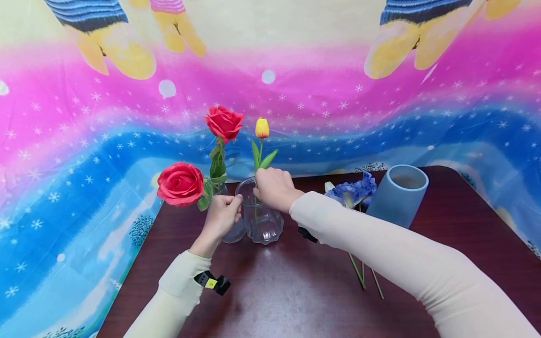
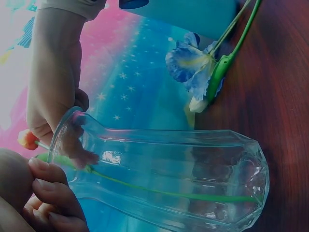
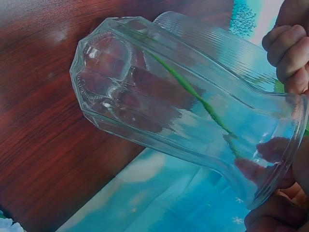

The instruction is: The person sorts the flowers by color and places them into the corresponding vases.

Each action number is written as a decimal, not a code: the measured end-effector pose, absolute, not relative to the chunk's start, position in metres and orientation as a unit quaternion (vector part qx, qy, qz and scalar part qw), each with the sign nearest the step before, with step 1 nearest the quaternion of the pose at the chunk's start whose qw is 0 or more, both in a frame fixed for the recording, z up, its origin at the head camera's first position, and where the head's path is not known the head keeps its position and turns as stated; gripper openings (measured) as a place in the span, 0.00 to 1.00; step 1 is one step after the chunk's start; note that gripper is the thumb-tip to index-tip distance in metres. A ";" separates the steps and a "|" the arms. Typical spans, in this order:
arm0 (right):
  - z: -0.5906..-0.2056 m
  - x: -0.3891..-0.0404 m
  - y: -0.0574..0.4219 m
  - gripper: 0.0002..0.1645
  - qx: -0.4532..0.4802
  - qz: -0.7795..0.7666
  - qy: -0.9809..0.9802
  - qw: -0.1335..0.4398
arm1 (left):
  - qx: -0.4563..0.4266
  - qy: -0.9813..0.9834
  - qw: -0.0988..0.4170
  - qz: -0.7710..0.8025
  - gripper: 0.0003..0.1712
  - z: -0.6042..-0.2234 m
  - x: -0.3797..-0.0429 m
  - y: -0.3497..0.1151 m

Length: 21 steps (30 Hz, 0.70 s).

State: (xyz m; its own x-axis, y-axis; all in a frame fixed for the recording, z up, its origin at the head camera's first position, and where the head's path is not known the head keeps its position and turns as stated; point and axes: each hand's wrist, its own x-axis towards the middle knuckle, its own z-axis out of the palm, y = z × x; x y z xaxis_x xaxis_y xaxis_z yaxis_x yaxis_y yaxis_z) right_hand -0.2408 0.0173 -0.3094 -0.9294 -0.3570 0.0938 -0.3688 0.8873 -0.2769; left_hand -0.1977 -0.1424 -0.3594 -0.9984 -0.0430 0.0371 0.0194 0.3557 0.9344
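Right grip on yellow-red tulip

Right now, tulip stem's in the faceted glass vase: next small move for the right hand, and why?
I'd probably have the right hand let go of the tulip: its stem runs nearly to the base of the faceted vase, and the fingers pinch it at the mouth, so little seems left to lower.

Left of clear faceted vase, red roses; in it, yellow-orange tulip; right, dusty-blue vase; behind, snowflake-patterned pink-and-blue backdrop
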 end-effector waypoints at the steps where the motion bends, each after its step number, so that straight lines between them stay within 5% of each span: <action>1: -0.309 -0.241 0.018 0.12 0.187 0.147 -0.971 0.019 | 0.008 -0.823 0.028 -0.568 0.30 -0.359 -0.198 -0.142; 21: -0.301 -0.236 0.027 0.19 0.185 0.221 -0.957 0.029 | 0.006 -0.822 0.023 -0.568 0.31 -0.357 -0.195 -0.142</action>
